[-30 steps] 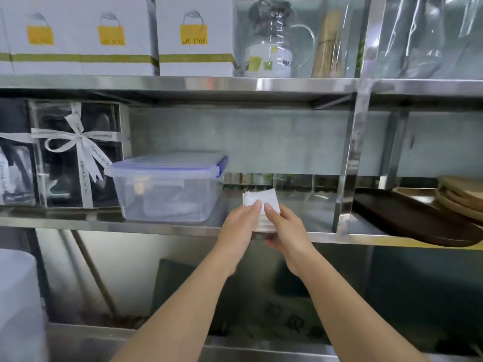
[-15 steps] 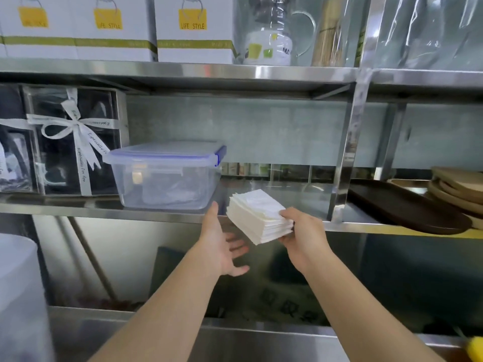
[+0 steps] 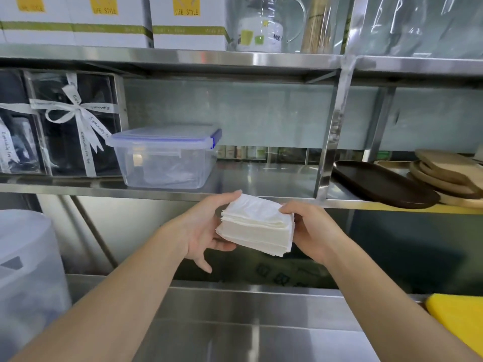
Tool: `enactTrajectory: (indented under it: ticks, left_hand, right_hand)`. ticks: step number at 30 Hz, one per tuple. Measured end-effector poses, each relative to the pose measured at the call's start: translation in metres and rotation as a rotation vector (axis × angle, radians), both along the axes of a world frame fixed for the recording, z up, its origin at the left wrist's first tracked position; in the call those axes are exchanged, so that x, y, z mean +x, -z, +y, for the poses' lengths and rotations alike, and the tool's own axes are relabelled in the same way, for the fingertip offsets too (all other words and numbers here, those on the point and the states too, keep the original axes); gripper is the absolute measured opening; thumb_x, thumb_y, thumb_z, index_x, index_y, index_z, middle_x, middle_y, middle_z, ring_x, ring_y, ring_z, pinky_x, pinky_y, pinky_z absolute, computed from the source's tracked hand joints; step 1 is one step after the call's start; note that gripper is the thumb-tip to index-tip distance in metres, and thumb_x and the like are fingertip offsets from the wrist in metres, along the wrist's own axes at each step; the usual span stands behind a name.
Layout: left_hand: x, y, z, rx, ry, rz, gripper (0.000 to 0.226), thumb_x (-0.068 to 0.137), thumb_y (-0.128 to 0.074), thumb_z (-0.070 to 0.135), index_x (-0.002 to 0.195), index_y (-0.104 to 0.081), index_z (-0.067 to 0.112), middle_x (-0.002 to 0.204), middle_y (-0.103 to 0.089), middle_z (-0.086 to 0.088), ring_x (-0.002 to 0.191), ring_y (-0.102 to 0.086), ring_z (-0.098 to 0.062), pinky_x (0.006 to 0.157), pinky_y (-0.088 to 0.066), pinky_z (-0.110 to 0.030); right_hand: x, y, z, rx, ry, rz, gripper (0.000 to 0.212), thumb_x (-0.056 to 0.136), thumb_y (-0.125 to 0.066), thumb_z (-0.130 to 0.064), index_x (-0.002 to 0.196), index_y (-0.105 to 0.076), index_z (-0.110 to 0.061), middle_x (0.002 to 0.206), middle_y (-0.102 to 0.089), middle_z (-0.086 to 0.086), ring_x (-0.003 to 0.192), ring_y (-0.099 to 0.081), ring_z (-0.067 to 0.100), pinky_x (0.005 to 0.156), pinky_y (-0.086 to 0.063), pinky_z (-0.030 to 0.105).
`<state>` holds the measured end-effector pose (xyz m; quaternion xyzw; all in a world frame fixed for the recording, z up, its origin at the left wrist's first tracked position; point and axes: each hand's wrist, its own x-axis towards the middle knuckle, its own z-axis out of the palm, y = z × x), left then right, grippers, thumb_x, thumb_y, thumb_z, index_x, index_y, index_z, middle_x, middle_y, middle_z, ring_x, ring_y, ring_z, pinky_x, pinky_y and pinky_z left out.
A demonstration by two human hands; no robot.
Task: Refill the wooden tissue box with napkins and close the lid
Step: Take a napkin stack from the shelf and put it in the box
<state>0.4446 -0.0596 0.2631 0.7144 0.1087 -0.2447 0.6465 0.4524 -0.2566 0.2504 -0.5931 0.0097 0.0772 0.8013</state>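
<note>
While both hands meet below the steel shelf [image 3: 235,198], the napkin stack [image 3: 257,228] sits between them. Left hand [image 3: 202,231] cups its underside, fingers half-open. Right hand [image 3: 312,231] pinches its right edge, thumb on top.

- The napkin stack [image 3: 257,227] hid most of the left hand's [image 3: 202,231] fingers and the right hand's [image 3: 312,231] palm.
- A yellow object [image 3: 460,322] was cut off by the right edge.
- The clear container's [image 3: 164,158] contents were blurred, possibly plastic wrap.
- The white tub [image 3: 23,270] ran off the left edge.
</note>
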Motion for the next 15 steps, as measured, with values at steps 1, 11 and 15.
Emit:
enactTrajectory:
  ticks: [1, 11, 15]
  left_hand:
    - [-0.007, -0.005, -0.001, 0.033, -0.008, -0.016, 0.051, 0.07, -0.06, 0.06, 0.104, -0.068, 0.023, 0.094, -0.071, 0.002, 0.091, -0.061, -0.022, 0.102, -0.017, -0.071]
    - [-0.102, -0.035, -0.005, 0.134, -0.043, -0.112, 0.021, 0.077, -0.067, 0.035, 0.093, -0.063, 0.022, 0.093, -0.068, 0.004, 0.085, -0.062, -0.016, 0.109, -0.019, -0.05]
    - [-0.143, -0.033, -0.009, 0.082, -0.052, -0.186, 0.021, 0.081, -0.065, 0.023, 0.099, -0.065, 0.012, 0.098, -0.067, -0.003, 0.081, -0.06, -0.017, 0.046, -0.049, -0.014]
  right_hand:
    - [-0.006, -0.003, 0.0, 0.003, -0.012, -0.002, 0.026, 0.084, -0.052, 0.0, 0.107, -0.058, 0.011, 0.12, -0.062, 0.02, 0.107, -0.061, 0.032, 0.09, -0.051, 0.038]
    - [-0.093, -0.009, -0.005, 0.121, -0.134, 0.125, 0.03, 0.087, -0.059, -0.018, 0.112, -0.064, -0.002, 0.114, -0.069, 0.016, 0.095, -0.066, 0.023, 0.087, -0.051, 0.03]
    - [-0.136, -0.002, -0.006, 0.121, -0.139, 0.225, 0.041, 0.084, -0.062, -0.022, 0.119, -0.06, -0.001, 0.115, -0.065, 0.017, 0.095, -0.061, 0.024, 0.079, -0.052, 0.026]
